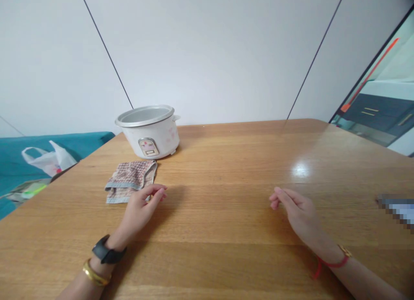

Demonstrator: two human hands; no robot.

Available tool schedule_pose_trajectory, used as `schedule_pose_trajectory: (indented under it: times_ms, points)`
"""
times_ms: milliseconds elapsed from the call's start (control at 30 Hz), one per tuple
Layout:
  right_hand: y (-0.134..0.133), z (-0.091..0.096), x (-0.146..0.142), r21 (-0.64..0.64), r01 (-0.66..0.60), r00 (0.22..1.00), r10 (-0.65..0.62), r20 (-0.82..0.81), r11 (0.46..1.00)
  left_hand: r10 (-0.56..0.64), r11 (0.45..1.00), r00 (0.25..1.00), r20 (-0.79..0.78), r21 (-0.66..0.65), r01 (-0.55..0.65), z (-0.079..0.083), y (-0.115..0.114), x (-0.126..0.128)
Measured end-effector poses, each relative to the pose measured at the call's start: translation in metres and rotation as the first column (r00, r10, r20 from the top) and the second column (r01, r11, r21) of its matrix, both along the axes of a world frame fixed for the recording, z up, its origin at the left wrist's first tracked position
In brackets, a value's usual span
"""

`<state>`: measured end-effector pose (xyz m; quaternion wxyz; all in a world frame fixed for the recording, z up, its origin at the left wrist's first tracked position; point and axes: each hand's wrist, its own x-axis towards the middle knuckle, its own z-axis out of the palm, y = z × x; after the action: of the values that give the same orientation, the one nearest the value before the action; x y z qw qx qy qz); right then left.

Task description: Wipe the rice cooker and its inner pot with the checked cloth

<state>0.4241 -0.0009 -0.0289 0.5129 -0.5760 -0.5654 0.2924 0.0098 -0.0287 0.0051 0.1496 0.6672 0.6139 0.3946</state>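
Observation:
My left hand is loosely curled over the wooden table, thumb and fingers drawn together with nothing seen in them. Just beyond it lies a folded checked cloth, brown and beige with a pale blue border. Its lower right part is hidden by the hand. Behind the cloth stands a white rice cooker, upright and without a lid, a switch panel on its front. On the right side, my right hand is also curled closed, holding nothing visible, apart from any object.
A blurred-out dark flat object lies at the table's right edge. To the left, a white plastic bag rests on a teal sofa. A pale wall rises behind the table. Dark cabinets show at the far right.

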Motion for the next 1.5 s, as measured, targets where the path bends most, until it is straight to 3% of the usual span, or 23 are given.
schedule_pose_trajectory:
  times_ms: [267, 1033, 1500]
  points:
    - [-0.0013, 0.0086, -0.0055, -0.087, -0.063, 0.997, 0.066, 0.031, 0.994, -0.01, 1.0, 1.0, -0.011, -0.013, 0.01, 0.0006, -0.0015, -0.0027]
    - [-0.0018, 0.002, 0.0007, -0.08, -0.02, 0.995, 0.028, 0.092, 0.997, 0.005, 0.999, 1.0, -0.004, -0.046, -0.005, 0.0012, -0.0019, -0.0026]
    - [-0.0031, 0.0085, -0.0032, -0.08, -0.043, 0.996, 0.048, 0.074, 0.996, -0.018, 0.998, 1.0, -0.016, -0.063, 0.017, -0.0027, 0.0004, -0.0047]
